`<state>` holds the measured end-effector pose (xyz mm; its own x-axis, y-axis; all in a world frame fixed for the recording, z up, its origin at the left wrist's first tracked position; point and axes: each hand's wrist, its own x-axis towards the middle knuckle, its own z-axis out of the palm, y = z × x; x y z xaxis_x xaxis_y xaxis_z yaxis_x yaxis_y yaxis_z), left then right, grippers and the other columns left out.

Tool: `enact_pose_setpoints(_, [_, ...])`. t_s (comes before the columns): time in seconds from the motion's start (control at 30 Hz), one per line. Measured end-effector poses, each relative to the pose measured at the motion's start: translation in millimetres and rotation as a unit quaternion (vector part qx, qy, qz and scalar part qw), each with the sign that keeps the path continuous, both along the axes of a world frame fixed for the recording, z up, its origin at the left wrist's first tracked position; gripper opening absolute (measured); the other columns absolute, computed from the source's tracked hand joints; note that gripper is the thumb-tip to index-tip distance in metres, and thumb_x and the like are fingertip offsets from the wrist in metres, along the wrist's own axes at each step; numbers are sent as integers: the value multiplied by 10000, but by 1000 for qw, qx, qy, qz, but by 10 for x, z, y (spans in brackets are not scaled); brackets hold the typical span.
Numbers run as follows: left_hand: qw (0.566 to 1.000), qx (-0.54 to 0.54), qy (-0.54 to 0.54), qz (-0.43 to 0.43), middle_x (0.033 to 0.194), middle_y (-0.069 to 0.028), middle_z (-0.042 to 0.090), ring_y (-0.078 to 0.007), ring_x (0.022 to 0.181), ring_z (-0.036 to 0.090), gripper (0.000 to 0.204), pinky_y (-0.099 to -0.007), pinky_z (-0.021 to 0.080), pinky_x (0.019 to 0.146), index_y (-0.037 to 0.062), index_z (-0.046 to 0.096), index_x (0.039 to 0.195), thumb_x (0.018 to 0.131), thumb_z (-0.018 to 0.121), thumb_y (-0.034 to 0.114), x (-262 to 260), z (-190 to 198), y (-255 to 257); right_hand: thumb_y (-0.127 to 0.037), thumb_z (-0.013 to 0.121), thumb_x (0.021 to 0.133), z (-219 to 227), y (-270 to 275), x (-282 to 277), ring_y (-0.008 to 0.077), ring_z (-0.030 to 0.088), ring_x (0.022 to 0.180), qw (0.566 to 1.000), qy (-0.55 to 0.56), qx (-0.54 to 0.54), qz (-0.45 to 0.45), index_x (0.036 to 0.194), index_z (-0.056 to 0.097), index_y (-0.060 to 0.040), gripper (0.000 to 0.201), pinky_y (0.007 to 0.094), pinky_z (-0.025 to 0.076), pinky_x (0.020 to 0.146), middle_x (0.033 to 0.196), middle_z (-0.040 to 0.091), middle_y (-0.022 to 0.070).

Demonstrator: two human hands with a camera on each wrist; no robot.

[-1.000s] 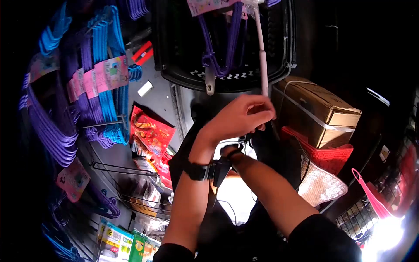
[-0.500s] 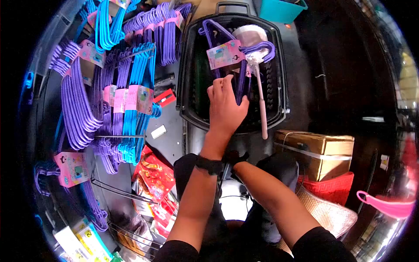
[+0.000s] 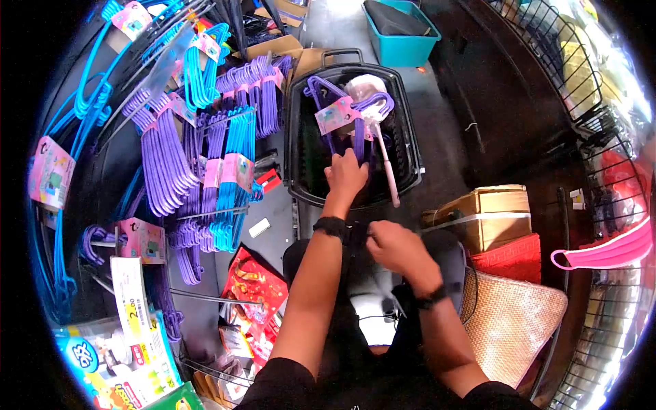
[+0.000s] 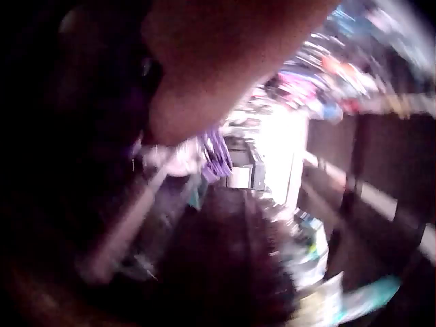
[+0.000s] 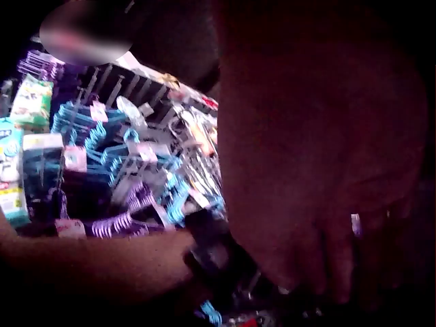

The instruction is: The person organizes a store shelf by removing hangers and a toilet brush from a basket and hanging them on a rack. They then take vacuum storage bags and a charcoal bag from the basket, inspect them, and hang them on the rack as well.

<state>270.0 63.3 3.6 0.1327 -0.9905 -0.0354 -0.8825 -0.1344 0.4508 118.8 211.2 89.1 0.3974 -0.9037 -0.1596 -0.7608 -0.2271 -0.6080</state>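
Note:
A bundle of purple hangers (image 3: 359, 137) with a pink cardboard label (image 3: 335, 115) lies in a black basket (image 3: 295, 174). My left hand (image 3: 347, 176) grips the lower part of the bundle, its fingers curled. Beside the hangers, a pale pink handle (image 3: 389, 171) leans over the basket's near rim, its white head (image 3: 365, 85) partly hidden behind the hooks. My right hand (image 3: 400, 247) hovers over my lap, near the left wrist, its fingers loosely bent and nothing visible in them. In the left wrist view, purple hooks (image 4: 216, 157) show past the blurred left hand (image 4: 218, 68).
Racks of purple and blue hangers (image 3: 236, 178) line the left side. A teal bin (image 3: 403, 49) stands beyond the basket. To the right are a strapped cardboard box (image 3: 502, 205), a red basket (image 3: 512, 256), a woven mat (image 3: 519, 314) and a wire rack (image 3: 608, 157).
My left hand first rose over my lap, then reached forward to the hangers, and its fingers have since curled. My right hand has left the left wrist and moved right. The view has tilted up.

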Motion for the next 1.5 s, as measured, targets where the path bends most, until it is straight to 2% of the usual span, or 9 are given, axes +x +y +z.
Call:
enact_pose_setpoints(0.1, [1000, -1, -2, 9, 1118, -263, 641, -427, 1095, 600, 379, -578, 448, 902, 30, 571, 1108, 874, 714, 292, 23, 5, -4, -174, 579, 915, 796, 80, -292, 405, 673, 865, 998, 8, -55, -14, 941, 620, -58, 126, 518, 547, 726, 906, 687, 182])
enact_pose_setpoints(0.2, [999, -12, 33, 30, 1124, -280, 625, -466, 1107, 586, 354, -590, 447, 898, 27, 566, 1094, 885, 690, 285, 41, 24, -10, 95, 571, 837, 1703, 267, -454, 316, 689, 806, 956, -232, -178, 19, 1063, 676, 7, 265, 377, 546, 727, 901, 691, 160])
enact_pose_setpoints(0.33, [982, -121, 144, 17, 990, -316, 658, -518, 985, 626, 379, -573, 482, 862, -39, 555, 1048, 873, 683, 273, 273, -27, -8, -81, 671, 831, 2467, 747, -537, 241, 625, 640, 830, -366, -411, 93, 1014, 642, -24, 194, 353, 479, 512, 891, 694, 163])
enact_pose_setpoints(0.5, [947, -149, 286, -6, 856, -188, 731, -330, 822, 724, 258, -426, 532, 769, -52, 637, 977, 897, 691, 187, 344, 363, 283, -264, 704, 874, 3077, 1465, -595, 232, 581, 730, 816, -361, -449, 37, 1379, 470, -164, 565, 434, 516, 591, 1026, 616, 206])
enact_pose_setpoints(0.9, [835, -166, 516, -95, 940, -31, 691, -86, 805, 631, 169, -251, 504, 737, 28, 601, 1133, 1005, 645, 127, 41, 1547, 1380, -138, 648, 868, 3202, 2459, -1157, 171, 565, 665, 818, -360, -448, 24, 1144, 529, -76, 307, 328, 463, 567, 885, 622, 124])
enact_pose_setpoints(1.1, [827, -178, 525, -95, 920, -14, 687, -74, 800, 619, 177, -239, 488, 736, 28, 634, 1114, 987, 675, 144, -79, 1910, 1742, -76, 620, 866, 3215, 2817, -1367, 141, 557, 632, 810, -368, -457, 19, 1027, 558, -31, 178, 275, 437, 555, 814, 625, 83])
enact_pose_setpoints(1.23, [853, -151, 497, -41, 937, -30, 694, -92, 773, 619, 275, -270, 502, 703, 18, 668, 1057, 908, 775, 224, -132, 2236, 2068, -25, 588, 878, 3184, 2551, -1323, 119, 579, 654, 780, -340, -521, -73, 958, 603, 3, 85, 242, 442, 580, 800, 650, 70])
enact_pose_setpoints(1.33, [796, -135, 585, -74, 987, -49, 701, -126, 820, 667, 331, -285, 534, 735, 8, 649, 1143, 861, 796, 102, -107, 2227, 2201, 11, 580, 898, 3032, 2029, -1484, 87, 628, 755, 780, -223, -570, -130, 1007, 696, 4, 159, 226, 492, 694, 891, 709, 80])
enact_pose_setpoints(1.5, [834, -147, 527, -77, 1011, -26, 680, -123, 854, 640, 292, -280, 513, 779, -2, 648, 1128, 859, 757, 18, 104, 2038, 2303, -153, 602, 890, 2948, 1119, -1339, 357, 668, 623, 796, -306, -506, -132, 870, 683, -11, 165, 427, 521, 590, 713, 661, 210])
